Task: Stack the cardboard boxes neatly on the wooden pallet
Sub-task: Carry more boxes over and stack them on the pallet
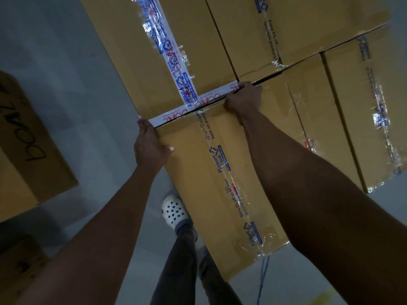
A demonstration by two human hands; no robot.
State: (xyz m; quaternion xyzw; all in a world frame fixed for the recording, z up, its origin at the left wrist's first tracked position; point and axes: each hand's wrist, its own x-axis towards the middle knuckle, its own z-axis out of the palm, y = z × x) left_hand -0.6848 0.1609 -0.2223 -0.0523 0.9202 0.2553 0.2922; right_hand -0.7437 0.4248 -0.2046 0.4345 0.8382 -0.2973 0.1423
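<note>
A taped cardboard box (pixel 198 177) lies nearest me on top of the stack. My left hand (pixel 149 148) grips its far left corner, thumb on the top face. My right hand (pixel 242 100) curls over its far edge, fingers in the gap against the box behind (pixel 154 62). That box carries white printed tape. More boxes (pixel 363 111) lie packed side by side to the right and at the back right (pixel 308 25). The pallet is hidden under the boxes.
A separate cardboard box with black lettering (pixel 26 146) stands on the grey floor (pixel 72 73) to the left. Another dark box (pixel 19 260) sits at the lower left. My foot in a white perforated shoe (pixel 174 212) stands beside the stack.
</note>
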